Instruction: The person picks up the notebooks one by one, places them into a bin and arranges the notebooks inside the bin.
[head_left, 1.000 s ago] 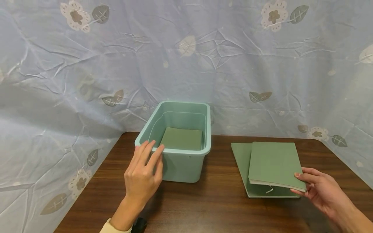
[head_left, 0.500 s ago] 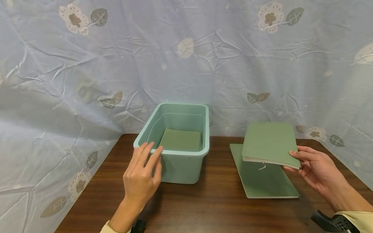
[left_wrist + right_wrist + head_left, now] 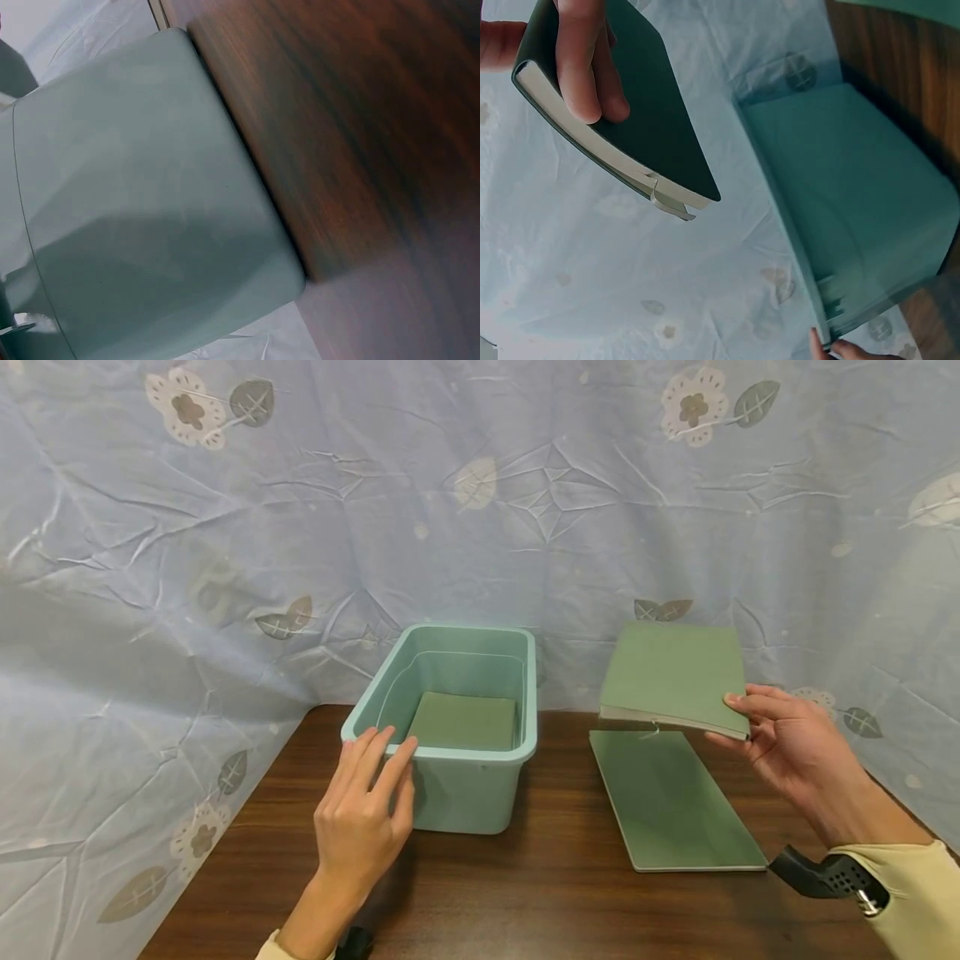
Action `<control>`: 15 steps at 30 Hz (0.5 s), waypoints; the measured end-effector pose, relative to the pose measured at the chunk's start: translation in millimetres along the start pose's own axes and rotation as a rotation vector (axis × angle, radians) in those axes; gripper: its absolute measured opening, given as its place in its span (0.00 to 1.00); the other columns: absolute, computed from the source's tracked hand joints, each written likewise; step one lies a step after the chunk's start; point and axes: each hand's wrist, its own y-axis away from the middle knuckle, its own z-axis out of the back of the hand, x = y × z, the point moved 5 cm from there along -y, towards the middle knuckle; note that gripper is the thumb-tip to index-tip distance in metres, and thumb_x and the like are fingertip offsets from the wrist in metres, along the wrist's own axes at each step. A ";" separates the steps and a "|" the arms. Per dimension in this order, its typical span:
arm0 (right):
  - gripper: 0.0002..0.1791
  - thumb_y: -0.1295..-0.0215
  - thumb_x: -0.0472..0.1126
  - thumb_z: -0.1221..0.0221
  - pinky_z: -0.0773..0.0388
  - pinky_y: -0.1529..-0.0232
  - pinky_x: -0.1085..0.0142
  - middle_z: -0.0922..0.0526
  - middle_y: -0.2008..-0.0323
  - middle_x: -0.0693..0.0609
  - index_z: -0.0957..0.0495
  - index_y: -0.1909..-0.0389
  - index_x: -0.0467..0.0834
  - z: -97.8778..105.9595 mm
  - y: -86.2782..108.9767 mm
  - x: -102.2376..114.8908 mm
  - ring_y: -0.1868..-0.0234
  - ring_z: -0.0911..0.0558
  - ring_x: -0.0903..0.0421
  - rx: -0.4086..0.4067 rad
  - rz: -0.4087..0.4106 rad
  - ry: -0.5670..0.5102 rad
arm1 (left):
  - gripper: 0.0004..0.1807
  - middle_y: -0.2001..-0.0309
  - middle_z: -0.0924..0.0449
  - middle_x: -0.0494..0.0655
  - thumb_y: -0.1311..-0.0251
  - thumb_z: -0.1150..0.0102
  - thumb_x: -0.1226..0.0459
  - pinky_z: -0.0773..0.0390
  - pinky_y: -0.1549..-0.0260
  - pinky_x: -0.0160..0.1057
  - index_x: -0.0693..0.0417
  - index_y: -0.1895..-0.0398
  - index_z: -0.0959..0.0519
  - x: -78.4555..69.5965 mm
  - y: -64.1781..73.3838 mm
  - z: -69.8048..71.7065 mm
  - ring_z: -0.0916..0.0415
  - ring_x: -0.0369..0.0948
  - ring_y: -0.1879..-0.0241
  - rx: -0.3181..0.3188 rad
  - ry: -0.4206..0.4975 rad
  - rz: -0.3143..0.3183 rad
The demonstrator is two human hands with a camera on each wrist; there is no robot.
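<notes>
My right hand [image 3: 798,760] pinches a green hardcover notebook [image 3: 675,677] by its right near corner, thumb on the top cover and fingers underneath. The notebook is held up above the table, and a pale ribbon bookmark [image 3: 667,201] sticks out from its page edge. Below it lies a second, larger green notebook [image 3: 671,802], flat on the table. My left hand [image 3: 363,818] rests with extended fingers at the near left corner of a pale green plastic bin [image 3: 472,793], fingertips over the rim. Inside the bin lies another green notebook [image 3: 465,721].
The dark wood table [image 3: 570,893] carries everything. A pale blue curtain [image 3: 450,527] with flowers and leaves hangs behind the table and at both sides. A black wrist strap [image 3: 825,874] sits at the right sleeve.
My right hand has raised the notebook off the larger one and moved it up and slightly left, uncovering the notebook below. The left hand has stayed at the bin's rim.
</notes>
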 end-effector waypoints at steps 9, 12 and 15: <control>0.28 0.29 0.27 0.51 0.15 0.50 0.54 0.26 0.45 0.54 0.44 0.31 0.45 -29.2 -6.6 17.2 0.50 0.17 0.59 0.085 0.042 -0.163 | 0.15 0.49 0.15 0.54 0.37 0.47 0.63 0.20 0.47 0.60 0.52 0.52 0.14 0.1 -1.2 1.8 0.18 0.55 0.49 -0.003 0.010 0.010; 0.18 0.30 0.26 0.51 0.15 0.50 0.52 0.24 0.49 0.52 0.39 0.43 0.42 -35.1 -8.3 19.1 0.52 0.16 0.56 0.102 0.055 -0.210 | 0.15 0.49 0.15 0.54 0.36 0.47 0.63 0.20 0.48 0.61 0.53 0.53 0.14 -0.8 -1.7 1.7 0.18 0.55 0.49 -0.001 0.010 0.006; 0.23 0.30 0.26 0.51 0.15 0.50 0.53 0.30 0.46 0.53 0.45 0.39 0.44 -39.1 -10.8 18.6 0.53 0.17 0.57 0.084 0.051 -0.215 | 0.15 0.50 0.15 0.55 0.36 0.47 0.64 0.19 0.50 0.61 0.53 0.53 0.14 -1.0 -1.8 1.4 0.18 0.55 0.50 -0.009 0.008 -0.002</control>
